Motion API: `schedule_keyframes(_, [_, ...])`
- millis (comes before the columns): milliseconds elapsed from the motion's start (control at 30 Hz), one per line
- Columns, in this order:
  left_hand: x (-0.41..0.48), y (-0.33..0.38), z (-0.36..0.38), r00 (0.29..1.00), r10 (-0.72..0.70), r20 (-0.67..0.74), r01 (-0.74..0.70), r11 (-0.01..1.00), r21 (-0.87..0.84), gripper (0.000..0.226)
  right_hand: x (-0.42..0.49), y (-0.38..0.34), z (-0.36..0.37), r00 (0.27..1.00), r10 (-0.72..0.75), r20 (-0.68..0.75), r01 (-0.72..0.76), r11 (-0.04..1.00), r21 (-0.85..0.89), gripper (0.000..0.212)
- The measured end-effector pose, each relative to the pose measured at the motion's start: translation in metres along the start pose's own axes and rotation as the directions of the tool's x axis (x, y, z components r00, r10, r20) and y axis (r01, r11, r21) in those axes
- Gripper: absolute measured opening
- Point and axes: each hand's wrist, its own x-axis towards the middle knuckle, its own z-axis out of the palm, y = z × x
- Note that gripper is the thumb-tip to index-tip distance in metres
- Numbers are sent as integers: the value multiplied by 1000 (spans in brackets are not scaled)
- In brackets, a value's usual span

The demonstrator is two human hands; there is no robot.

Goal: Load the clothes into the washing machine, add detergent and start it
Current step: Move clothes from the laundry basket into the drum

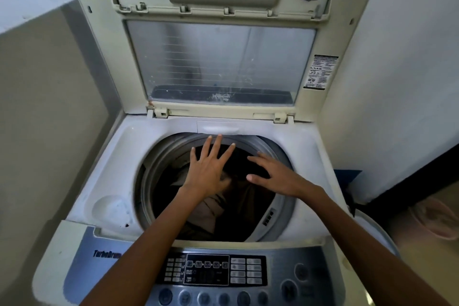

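A white top-loading washing machine (119,156) fills the view with its lid (218,57) raised upright at the back. Dark and beige clothes (223,208) lie inside the round drum (278,208). My left hand (207,169) hovers over the drum's far side, palm down, fingers spread, holding nothing. My right hand (275,175) is beside it over the right of the drum, also flat with fingers apart and empty. The closed detergent drawer (219,128) sits in the rim just beyond my left fingertips. No detergent container is in view.
The control panel (211,271) with buttons and a display runs along the machine's front edge under my forearms. A beige wall stands close on the left and a white wall on the right. A pink basin (433,218) rests on the floor at right.
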Motion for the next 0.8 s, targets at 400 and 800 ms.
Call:
schedule_keyframes(400, [14, 112, -31, 987, 93, -130, -97, 995, -18, 80, -67, 77, -56, 953, -14, -302, 65, 985, 159, 60])
schedule_keyframes(800, [85, 340, 12, 990, 136, -31, -139, 986, -93, 75, -171, 284, -96, 978, 77, -193, -38, 979, 198, 60])
